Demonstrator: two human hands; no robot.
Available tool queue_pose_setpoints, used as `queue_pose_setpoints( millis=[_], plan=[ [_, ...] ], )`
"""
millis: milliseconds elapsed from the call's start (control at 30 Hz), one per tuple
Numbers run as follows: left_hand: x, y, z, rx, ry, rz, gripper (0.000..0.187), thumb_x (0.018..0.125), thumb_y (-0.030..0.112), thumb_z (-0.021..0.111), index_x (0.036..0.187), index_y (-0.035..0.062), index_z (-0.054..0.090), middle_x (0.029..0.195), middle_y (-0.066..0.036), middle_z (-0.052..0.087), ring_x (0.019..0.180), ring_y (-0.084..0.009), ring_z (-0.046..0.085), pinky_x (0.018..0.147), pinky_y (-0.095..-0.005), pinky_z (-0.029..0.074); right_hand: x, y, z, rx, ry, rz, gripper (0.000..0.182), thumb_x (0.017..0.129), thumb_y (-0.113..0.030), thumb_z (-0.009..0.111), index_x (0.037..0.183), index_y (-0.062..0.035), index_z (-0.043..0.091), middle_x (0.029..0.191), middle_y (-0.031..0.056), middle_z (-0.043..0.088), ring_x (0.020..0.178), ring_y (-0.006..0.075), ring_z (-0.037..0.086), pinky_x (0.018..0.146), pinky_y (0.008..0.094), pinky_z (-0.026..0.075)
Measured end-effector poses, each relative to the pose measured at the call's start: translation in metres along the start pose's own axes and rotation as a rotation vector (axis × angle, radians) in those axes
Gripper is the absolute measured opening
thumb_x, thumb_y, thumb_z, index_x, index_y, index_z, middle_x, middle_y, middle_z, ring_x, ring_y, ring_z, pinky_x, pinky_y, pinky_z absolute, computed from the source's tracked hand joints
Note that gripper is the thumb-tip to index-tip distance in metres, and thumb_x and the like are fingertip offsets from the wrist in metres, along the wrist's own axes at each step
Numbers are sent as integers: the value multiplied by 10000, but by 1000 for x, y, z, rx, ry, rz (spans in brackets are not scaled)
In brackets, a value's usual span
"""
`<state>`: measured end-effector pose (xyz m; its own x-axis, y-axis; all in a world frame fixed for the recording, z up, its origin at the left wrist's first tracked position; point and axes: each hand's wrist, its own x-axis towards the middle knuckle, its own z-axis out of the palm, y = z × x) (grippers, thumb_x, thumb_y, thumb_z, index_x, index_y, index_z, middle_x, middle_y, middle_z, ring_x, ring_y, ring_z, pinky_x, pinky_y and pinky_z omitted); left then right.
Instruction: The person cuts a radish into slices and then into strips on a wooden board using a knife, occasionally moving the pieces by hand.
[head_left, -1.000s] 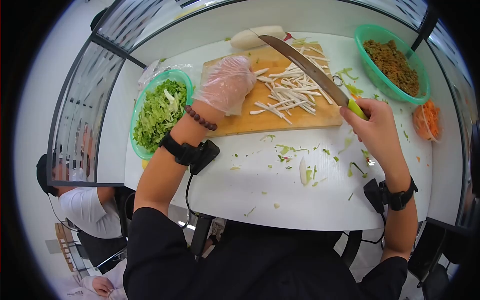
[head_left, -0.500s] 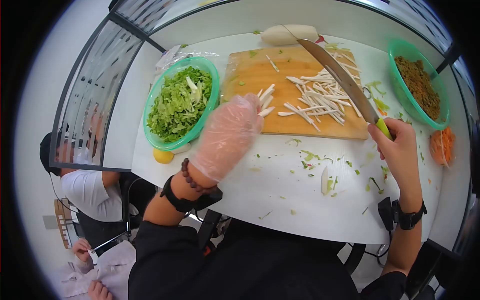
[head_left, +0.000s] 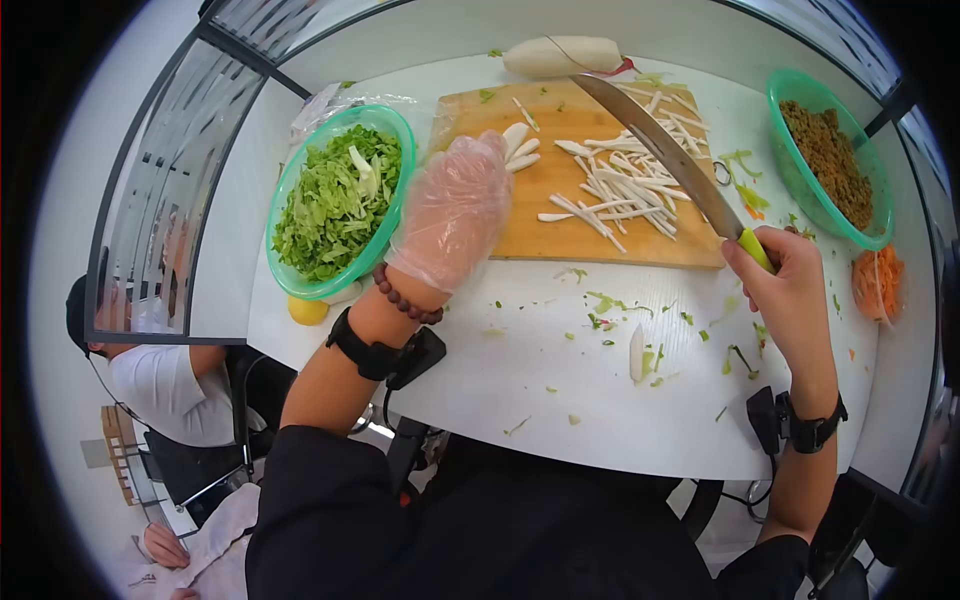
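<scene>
My left hand [head_left: 460,205], in a clear plastic glove, is over the left part of the wooden cutting board [head_left: 540,235]. Its fingers are curled against a few white radish slices [head_left: 521,148]; the fingertips are partly hidden. In my right hand [head_left: 785,270], bare, is the yellow-green handle of a large kitchen knife [head_left: 665,150]. The blade points up and left above the board. Beneath and beside it lies a loose pile of white radish strips [head_left: 635,190].
A green basket of shredded greens [head_left: 340,205] stands left, a lemon-yellow object [head_left: 307,311] beside it. A whole white radish [head_left: 560,57] lies behind the board. On the right are a green basket of brown chopped food [head_left: 825,165] and bagged carrot shreds [head_left: 878,287]. Scraps litter the table.
My left hand has moved away from me along the board, and the radish slices at its fingers shifted with it. The knife stays in my right hand. The whole view has shifted slightly.
</scene>
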<state>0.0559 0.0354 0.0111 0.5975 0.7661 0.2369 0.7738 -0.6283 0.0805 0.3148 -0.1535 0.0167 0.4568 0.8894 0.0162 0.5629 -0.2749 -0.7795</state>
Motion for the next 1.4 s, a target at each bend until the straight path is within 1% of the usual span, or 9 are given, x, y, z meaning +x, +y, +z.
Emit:
queue_pose_setpoints(
  millis=[400, 500, 633, 767, 800, 1000, 1067, 1267, 1400],
  plan=[
    [-4, -7, 11, 106, 154, 335, 106, 903, 131, 631, 963, 45, 647, 868, -127, 636, 818, -279, 688, 651, -387, 569, 0, 0, 0, -11, -1, 16, 329, 895, -172, 741, 708, 43, 577, 561, 0, 423, 514, 83, 346, 491, 309, 271],
    [-7, 2, 8, 12, 100, 202, 116, 922, 134, 608, 925, 25, 646, 849, -136, 656, 781, -273, 694, 644, -383, 569, -4, -4, 1, 15, -11, 71, 308, 904, -175, 735, 719, 24, 590, 557, -12, 460, 482, 68, 397, 467, 283, 301],
    [-15, -6, 14, 39, 166, 257, 430, 923, 176, 648, 1298, -6, 545, 882, -154, 645, 821, -297, 667, 708, -409, 545, -2, -5, 2, -16, -41, 90, 294, 916, -183, 730, 726, -1, 598, 556, -20, 490, 460, 55, 454, 443, 256, 331],
    [-38, -6, 15, -64, 254, 292, 309, 935, 175, 643, 1158, -18, 550, 881, -204, 653, 815, -350, 669, 728, -440, 544, -1, 8, 4, -12, -43, 86, 278, 927, -170, 722, 742, -9, 591, 569, -34, 489, 464, 51, 447, 444, 244, 326],
    [-44, -6, 9, -263, 176, 263, 265, 932, 158, 639, 1103, -16, 536, 860, -216, 647, 820, -393, 657, 747, -465, 539, 1, 9, 6, -1, -58, 95, 274, 929, -169, 721, 745, -11, 592, 571, -37, 489, 466, 48, 449, 444, 241, 326],
    [-45, 5, -13, -465, -189, 92, 231, 928, 90, 603, 1130, -8, 546, 914, -220, 646, 863, -409, 645, 769, -472, 530, -3, 5, 7, 29, -46, 112, 262, 933, -164, 716, 754, -14, 599, 579, -34, 501, 476, 39, 459, 449, 229, 323],
    [-47, -9, 3, -307, -50, 291, 288, 945, 78, 546, 1219, -8, 552, 883, -181, 617, 804, -342, 644, 713, -423, 536, -3, -2, 7, 29, -50, 136, 251, 926, -160, 723, 761, -7, 612, 581, -32, 511, 477, 42, 463, 454, 234, 328],
    [-31, -8, -7, -418, -209, 159, 240, 957, 207, 635, 1148, 76, 571, 950, -182, 615, 885, -377, 655, 742, -464, 532, -3, -11, 6, 50, -84, 158, 258, 912, -152, 737, 744, 6, 622, 581, -37, 515, 473, 31, 436, 451, 237, 319],
    [-37, -1, -16, -371, -178, 119, 284, 901, 86, 691, 1167, 42, 599, 1035, -179, 625, 966, -364, 629, 823, -427, 516, -4, -13, 7, 7, -96, 156, 244, 916, -140, 722, 774, 32, 622, 591, -1, 517, 506, 62, 421, 480, 271, 326]
  ],
)
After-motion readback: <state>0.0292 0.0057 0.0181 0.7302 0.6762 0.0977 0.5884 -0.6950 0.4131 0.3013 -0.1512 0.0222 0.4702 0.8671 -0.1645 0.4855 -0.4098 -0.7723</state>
